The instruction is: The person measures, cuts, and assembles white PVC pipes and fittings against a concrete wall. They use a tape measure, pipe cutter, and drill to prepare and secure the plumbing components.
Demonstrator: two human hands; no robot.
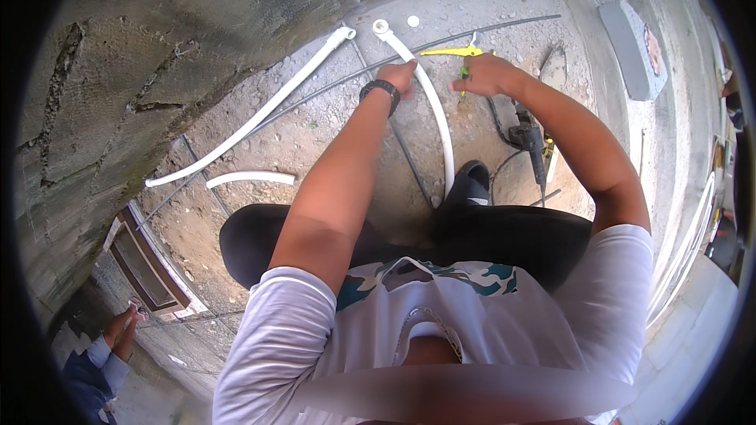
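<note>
White plastic pipe [439, 114] runs from far to near, bowing right, between the two hands. The left hand [398, 79] is nearer, its fingers curled on the pipe's far stretch; the right hand [492, 76], to the right, is closed around a yellow tool [449, 52] whose slim arm points left toward the pipe. Dusty, rubble-strewn ground [276, 149] meets a weathered wall [157, 47] at left.

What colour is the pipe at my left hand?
White; the pipe at your left hand shows best in the head view.
</note>
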